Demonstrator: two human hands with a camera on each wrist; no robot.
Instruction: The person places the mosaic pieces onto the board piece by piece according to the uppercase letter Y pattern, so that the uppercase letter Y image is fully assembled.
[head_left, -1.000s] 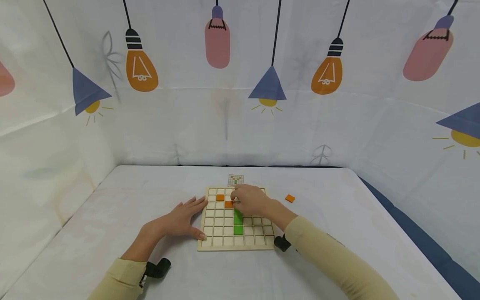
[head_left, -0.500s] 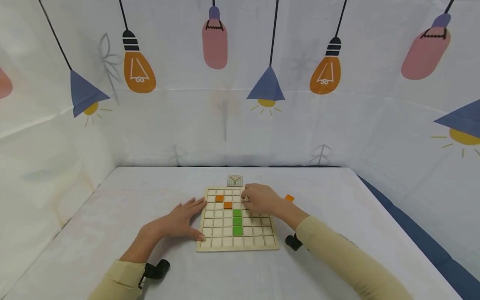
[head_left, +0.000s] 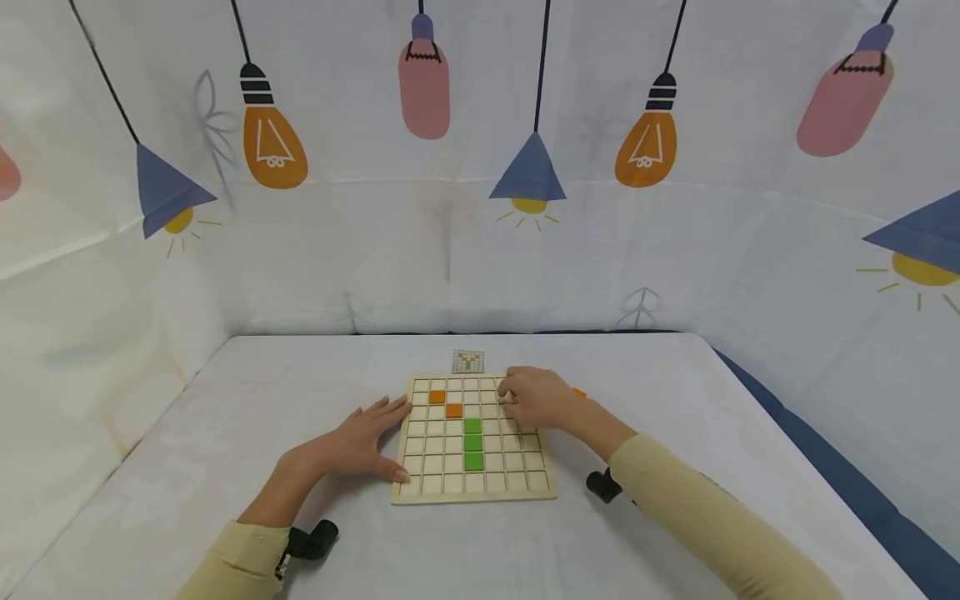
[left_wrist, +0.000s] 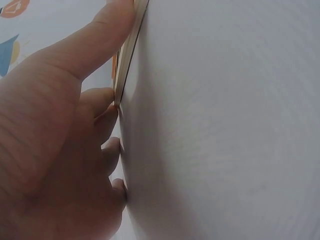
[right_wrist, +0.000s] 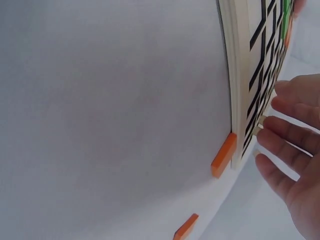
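A pale wooden grid board (head_left: 437, 483) lies flat on the white table. Two orange square tiles, one (head_left: 437, 397) farther back and one (head_left: 453, 410) diagonally nearer, sit in its cells. Three green tiles (head_left: 472, 442) form a column near the middle. My left hand (head_left: 356, 442) has its fingers spread, with thumb and fingertips touching the board's left edge. Over the board's far right part is my right hand (head_left: 542, 398), fingers loosely bent; the right wrist view shows nothing between them. Beyond the board's edge lie two loose orange tiles, one nearer the board (right_wrist: 224, 155) and one farther (right_wrist: 186, 227).
A small card (head_left: 468, 361) with a printed grid pattern lies just behind the board. Behind the white table (head_left: 300, 367) hangs a white cloth (head_left: 337, 250) printed with lamps. Black wrist cameras (head_left: 313, 540) sit under both wrists.
My right hand has moved right across the board, away from the orange tile in the second row, uncovering the top green tile. My left hand stays at the board's left edge.
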